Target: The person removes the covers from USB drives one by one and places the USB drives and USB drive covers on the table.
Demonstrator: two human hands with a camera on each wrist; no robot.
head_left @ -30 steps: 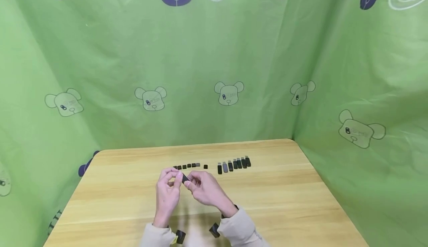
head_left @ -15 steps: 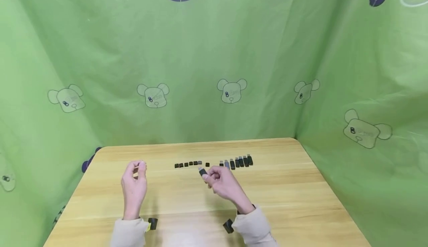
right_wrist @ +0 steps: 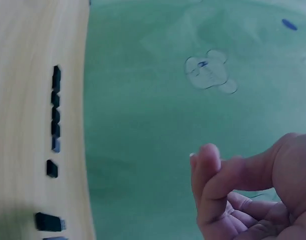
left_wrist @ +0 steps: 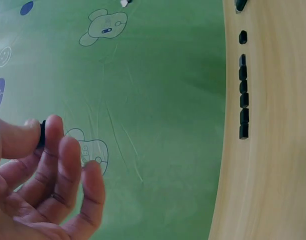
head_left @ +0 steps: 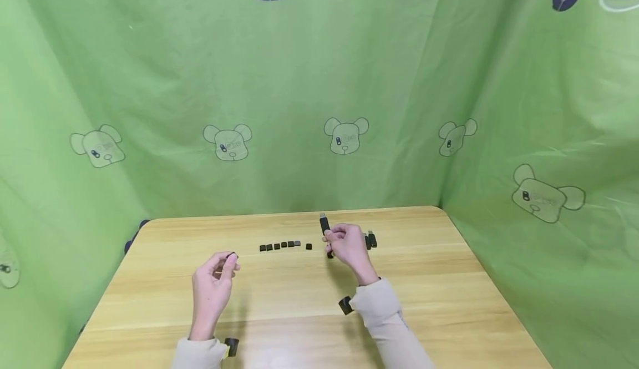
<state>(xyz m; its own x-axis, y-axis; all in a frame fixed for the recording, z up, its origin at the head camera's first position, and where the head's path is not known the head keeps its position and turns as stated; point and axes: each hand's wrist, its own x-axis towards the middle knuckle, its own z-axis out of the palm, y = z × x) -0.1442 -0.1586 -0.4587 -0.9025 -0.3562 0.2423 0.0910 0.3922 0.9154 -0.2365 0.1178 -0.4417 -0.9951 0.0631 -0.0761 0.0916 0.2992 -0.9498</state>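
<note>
My left hand [head_left: 211, 288] pinches a small black USB stick cap [left_wrist: 42, 135] between thumb and index finger, the other fingers loosely bent. Raised over the far right part of the table, my right hand [head_left: 351, 251] pinches a black USB stick [head_left: 325, 224], its metal plug bare and pointing up and away. In the right wrist view the fingers hide that stick. Just beyond the right hand lies a row of uncapped sticks [head_left: 372, 239], partly covered by the hand. Several small dark caps [head_left: 277, 246] form a row left of it, with one cap [head_left: 308, 246] set apart.
The wooden table [head_left: 279, 302] ends at a far edge close behind the rows. Green printed cloth [head_left: 289, 180] hangs around its back and sides. A small black device [head_left: 345, 304] sits at the right sleeve, another device [head_left: 232, 347] at the left sleeve.
The hands were together on one stick; they parted, the cap staying in my left hand. My right hand then carried the bare stick right and away, toward the row of sticks.
</note>
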